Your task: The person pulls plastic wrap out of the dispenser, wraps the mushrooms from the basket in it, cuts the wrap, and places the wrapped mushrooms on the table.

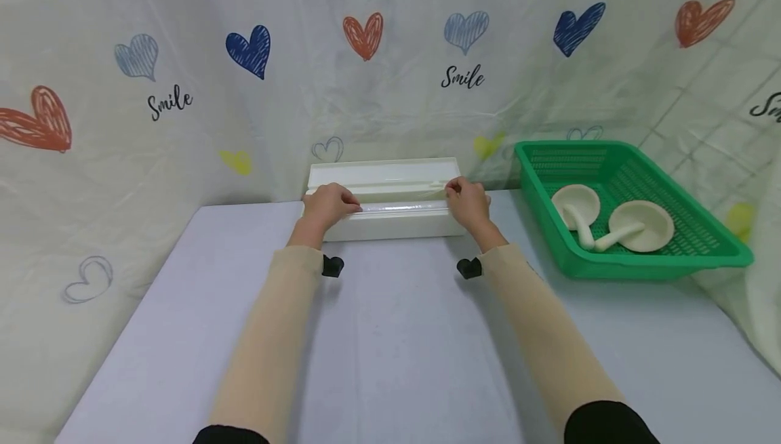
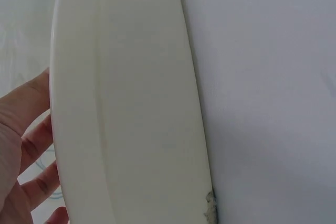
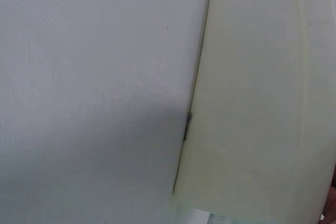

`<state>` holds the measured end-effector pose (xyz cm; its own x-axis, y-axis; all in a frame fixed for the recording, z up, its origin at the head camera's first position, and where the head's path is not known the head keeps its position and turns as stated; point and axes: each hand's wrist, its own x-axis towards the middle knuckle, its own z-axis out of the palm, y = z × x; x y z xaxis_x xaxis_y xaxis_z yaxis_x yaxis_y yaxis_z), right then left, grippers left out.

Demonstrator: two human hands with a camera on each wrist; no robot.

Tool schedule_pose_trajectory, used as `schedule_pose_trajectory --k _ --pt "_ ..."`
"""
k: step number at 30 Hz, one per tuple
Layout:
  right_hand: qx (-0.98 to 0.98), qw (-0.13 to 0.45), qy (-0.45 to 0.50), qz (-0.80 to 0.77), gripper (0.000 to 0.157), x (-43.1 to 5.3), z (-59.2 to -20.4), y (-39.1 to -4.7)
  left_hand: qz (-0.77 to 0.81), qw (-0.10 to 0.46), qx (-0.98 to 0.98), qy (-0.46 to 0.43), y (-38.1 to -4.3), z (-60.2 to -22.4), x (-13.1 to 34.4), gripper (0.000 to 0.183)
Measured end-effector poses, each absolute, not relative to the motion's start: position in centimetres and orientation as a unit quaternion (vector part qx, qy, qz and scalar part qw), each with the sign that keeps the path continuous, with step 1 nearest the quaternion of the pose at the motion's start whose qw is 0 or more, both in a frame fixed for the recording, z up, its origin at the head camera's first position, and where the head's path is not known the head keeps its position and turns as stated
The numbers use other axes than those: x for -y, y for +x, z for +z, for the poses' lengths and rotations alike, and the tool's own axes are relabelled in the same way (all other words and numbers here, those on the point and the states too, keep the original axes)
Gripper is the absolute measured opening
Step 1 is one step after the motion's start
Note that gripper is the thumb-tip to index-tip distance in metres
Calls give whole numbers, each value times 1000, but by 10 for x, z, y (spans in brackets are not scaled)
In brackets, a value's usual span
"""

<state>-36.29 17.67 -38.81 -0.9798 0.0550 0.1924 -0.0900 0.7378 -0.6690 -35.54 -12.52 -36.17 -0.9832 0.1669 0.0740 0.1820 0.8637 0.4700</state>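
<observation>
A long white cling film dispenser (image 1: 393, 228) stands at the table's far edge with its lid (image 1: 384, 171) raised. Clear, shiny cling film (image 1: 403, 207) stretches across its opening. At the dispenser's left end, my left hand (image 1: 329, 205) pinches the film between thumb and fingers. My right hand (image 1: 468, 203) does likewise near the right end, fingertips close to the inner strip. In the left wrist view, the left fingers (image 2: 37, 140) show partly behind the dispenser's front wall (image 2: 142, 98). That wall (image 3: 257, 98) hides nearly all of the right hand in the right wrist view.
On the right of the table sits a green plastic basket (image 1: 665, 268) holding two cream-coloured, round pieces with handles (image 1: 576, 207). A white tablecloth (image 1: 390, 335) covers the table. Behind it hangs a pale curtain (image 1: 403, 105) printed with hearts, close to the dispenser.
</observation>
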Motion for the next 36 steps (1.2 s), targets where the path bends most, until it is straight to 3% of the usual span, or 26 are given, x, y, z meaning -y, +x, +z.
schedule_pose_trajectory --k 6,16,29,36 --pt "929 94 13 359 26 -179 -386 -362 -244 -4 966 -88 -363 -361 120 13" --pt "926 114 12 359 23 -177 -388 -363 -230 16 969 -88 -363 -363 118 18" --pt "927 106 11 360 24 -176 -390 -361 -138 69 964 -215 -361 -366 123 14" --pt "927 105 10 360 25 -175 -391 -360 -156 48 963 -213 -363 -368 125 17"
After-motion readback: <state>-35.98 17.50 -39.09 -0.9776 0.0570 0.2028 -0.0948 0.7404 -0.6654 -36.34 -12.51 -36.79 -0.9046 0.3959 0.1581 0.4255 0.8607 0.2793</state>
